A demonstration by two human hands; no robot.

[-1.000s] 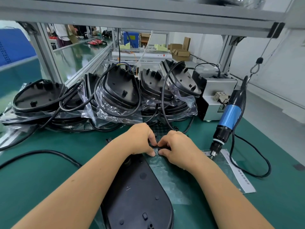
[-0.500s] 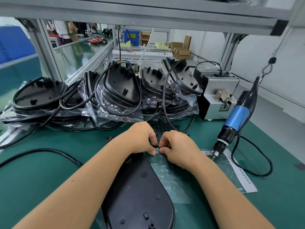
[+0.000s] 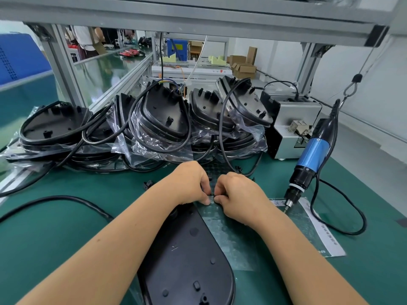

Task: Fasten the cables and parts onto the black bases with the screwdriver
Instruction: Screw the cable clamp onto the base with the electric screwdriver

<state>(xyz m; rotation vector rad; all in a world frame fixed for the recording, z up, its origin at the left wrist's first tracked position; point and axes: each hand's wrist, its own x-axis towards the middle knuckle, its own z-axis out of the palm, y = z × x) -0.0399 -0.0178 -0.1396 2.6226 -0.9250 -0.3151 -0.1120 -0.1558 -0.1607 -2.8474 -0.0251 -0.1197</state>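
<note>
Black base [image 3: 187, 256] sits near-centre while both hands, left [image 3: 190, 183] and right [image 3: 236, 194], pinch some tiny part at its far tip, so it could easily slip and vanish among loose bits, with the screwdriver [image 3: 308, 164] hanging unused at right.

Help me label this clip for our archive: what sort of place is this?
Most likely a factory assembly line. A blue electric screwdriver hangs from a hook over a green bench mat, bagged black bases with cables are piled up behind the hands, and more benches stand beyond.
</note>
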